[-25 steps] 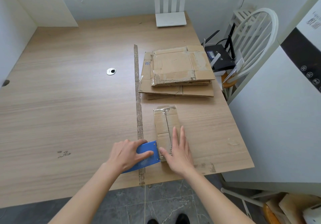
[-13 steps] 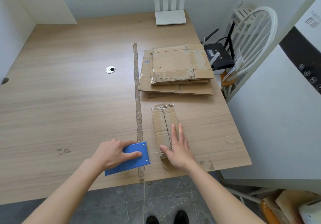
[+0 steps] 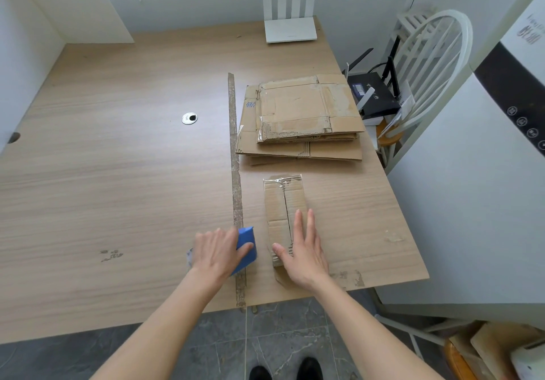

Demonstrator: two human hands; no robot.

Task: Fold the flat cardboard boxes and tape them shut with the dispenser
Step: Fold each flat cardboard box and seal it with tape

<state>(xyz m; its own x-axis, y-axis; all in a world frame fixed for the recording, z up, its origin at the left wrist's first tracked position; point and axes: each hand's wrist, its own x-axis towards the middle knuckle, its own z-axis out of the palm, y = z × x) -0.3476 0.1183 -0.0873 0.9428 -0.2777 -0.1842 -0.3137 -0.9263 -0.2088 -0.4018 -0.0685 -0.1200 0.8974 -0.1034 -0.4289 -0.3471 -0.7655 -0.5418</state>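
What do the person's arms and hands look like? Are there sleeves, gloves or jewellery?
Both forearms are bare up to the frame's edge: no sleeves in view. The left hand and right hand wear no gloves, and no rings, watch or bracelet show.

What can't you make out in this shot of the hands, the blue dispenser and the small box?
Head view only:
- Blue dispenser: mostly covered by the left hand; its tape roll and blade cannot be seen.
- Small box: its near end lies under the right hand, so the seam there is hidden.
- Flat cardboard stack: lower sheets overlap, count unclear.
- Print on the white appliance: cut off by the right edge and too blurred to read.
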